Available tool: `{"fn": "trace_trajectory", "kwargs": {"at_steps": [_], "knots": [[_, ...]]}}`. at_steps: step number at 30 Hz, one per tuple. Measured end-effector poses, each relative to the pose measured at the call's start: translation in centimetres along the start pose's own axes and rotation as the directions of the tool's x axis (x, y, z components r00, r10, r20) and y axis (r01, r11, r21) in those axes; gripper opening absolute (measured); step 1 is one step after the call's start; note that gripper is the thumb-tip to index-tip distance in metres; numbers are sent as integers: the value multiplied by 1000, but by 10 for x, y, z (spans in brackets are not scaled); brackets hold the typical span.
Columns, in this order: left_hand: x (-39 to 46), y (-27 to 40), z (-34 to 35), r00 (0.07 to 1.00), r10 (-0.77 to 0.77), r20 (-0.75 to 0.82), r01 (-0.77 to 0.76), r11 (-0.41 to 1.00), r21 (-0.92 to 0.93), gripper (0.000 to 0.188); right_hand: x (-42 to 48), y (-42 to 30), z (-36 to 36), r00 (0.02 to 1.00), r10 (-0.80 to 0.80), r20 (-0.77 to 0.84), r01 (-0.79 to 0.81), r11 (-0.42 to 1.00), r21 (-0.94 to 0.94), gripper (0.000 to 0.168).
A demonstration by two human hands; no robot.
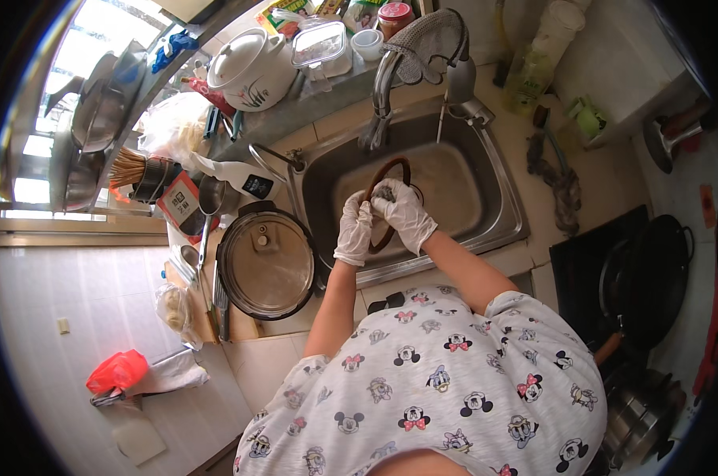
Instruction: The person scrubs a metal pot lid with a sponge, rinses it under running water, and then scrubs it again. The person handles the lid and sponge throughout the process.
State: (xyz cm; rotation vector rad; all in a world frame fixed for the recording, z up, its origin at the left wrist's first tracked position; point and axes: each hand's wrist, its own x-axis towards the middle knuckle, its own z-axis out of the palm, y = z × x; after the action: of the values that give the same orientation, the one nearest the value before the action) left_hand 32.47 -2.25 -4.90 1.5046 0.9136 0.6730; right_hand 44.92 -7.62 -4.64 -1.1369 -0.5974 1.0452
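Over the stainless-steel sink, my gloved left hand grips a brown sealing ring, which looks like rubber. My right hand, in a white glove too, holds a grey scouring pad at the ring's near side. Parts of the ring are hidden behind both hands. A chrome faucet arches over the basin beyond them, and a thin stream of water shows at the sink's far side. Left of the sink lies a round pressure cooker lid, its inner side facing up.
A white spray bottle, a small saucepan and a knife crowd the left counter. A lidded white pot stands on the ledge behind. Rightward are a grey rag and a black wok on the stove.
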Motion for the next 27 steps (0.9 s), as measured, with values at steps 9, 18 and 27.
{"fn": "trace_trajectory", "kwargs": {"at_steps": [9,18,27], "knots": [[-7,24,1,966,-253,51,258,946,-199,22,24,5,-8,983,-145,-113,77,881,-466,26],[-2,31,-1,927,-361,104,366,806,-465,21,18,-16,-15,927,-364,-94,250,782,-570,23],[3,57,19,872,-485,64,395,619,-679,24,-7,-39,-1,809,-427,404,580,469,-666,26]]}}
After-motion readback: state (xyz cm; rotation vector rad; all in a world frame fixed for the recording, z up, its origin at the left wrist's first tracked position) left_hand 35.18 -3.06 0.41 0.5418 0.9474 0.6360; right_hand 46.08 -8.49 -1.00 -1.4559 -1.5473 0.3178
